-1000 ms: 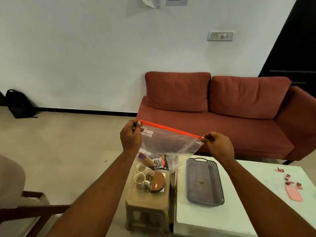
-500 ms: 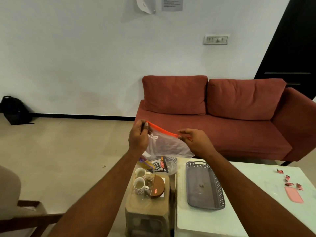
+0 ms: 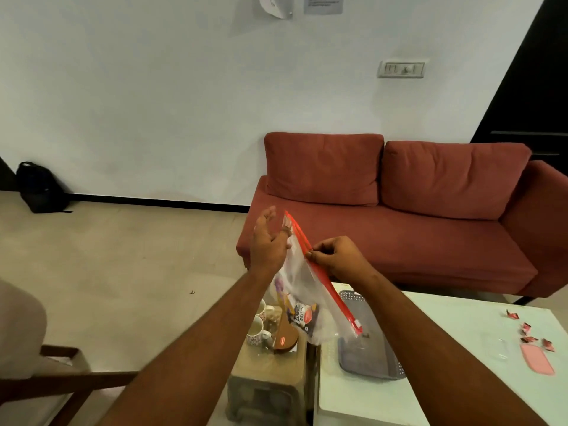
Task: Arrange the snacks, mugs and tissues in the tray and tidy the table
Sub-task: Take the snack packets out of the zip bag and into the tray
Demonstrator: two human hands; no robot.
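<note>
A clear zip bag [image 3: 302, 281] with a red zip strip hangs slanted over the stool and the tray's near corner. My right hand [image 3: 336, 259] pinches the red strip about a third of the way down. To the left of the bag's upper corner is my left hand [image 3: 267, 241], fingers spread, with only the thumb near the plastic. A salted-peanuts packet [image 3: 302, 316] lies low inside the bag. Two white patterned mugs [image 3: 256, 325] and a brown round lid [image 3: 285, 341] stand on a brown plastic stool [image 3: 267, 368]. The grey perforated tray [image 3: 372, 362] lies on the white table [image 3: 445, 333].
Several red wrappers [image 3: 527, 332], a pink flat piece [image 3: 536, 358] and a clear plastic item [image 3: 498, 348] lie on the table's right side. A red sofa [image 3: 399, 229] stands behind. A wooden chair [image 3: 55, 379] is at lower left, a black backpack [image 3: 38, 187] by the wall.
My left hand has let go of the bag's corner and spread its fingers. My right hand slid left along the red strip, and the bag now hangs slanted from it.
</note>
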